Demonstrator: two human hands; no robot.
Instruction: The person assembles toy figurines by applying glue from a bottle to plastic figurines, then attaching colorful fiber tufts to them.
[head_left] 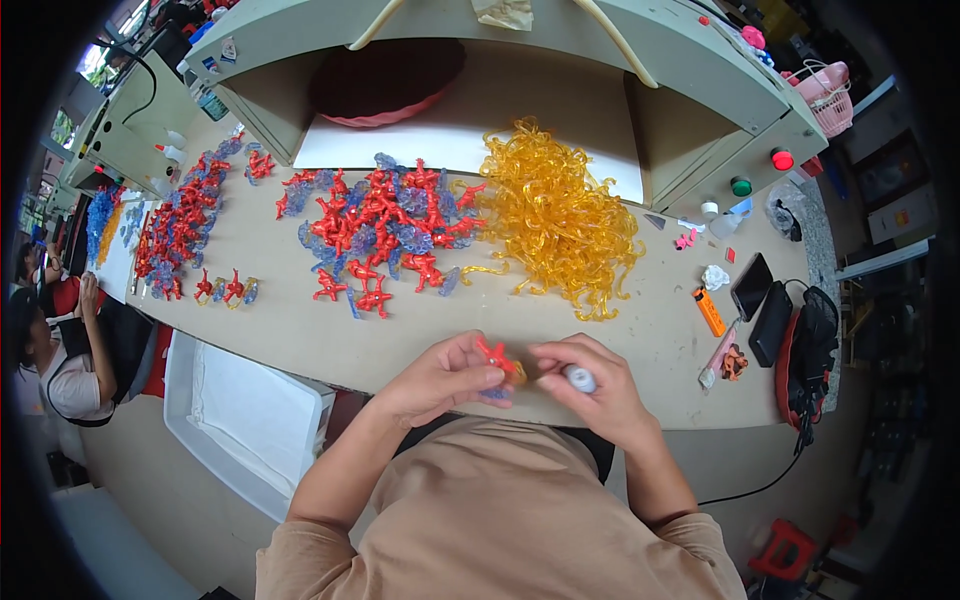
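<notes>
My left hand [447,378] is closed, its thumb and fingertips pinching a red plastic figure [496,354] just above the table's front edge. Translucent blue and yellow pieces show at the figure's lower side. Opposite it, my right hand [592,385] is wrapped round a small white bottle [579,378], seen nearly end-on. Its thumb and forefinger come close to the figure; whether they touch it I cannot tell. Ahead of my left hand lies a pile of red and blue figures [385,215]. A heap of curled, translucent yellow pieces [560,215] lies beside that pile, to its right.
More red and blue figures [188,225] are spread at the table's left, with two partly yellow ones [238,289] nearby. A grey cabinet [700,75] stands over the back. On the right are an orange box cutter [709,312], a phone [751,287] and a bag. Below left is a white bin [318,420].
</notes>
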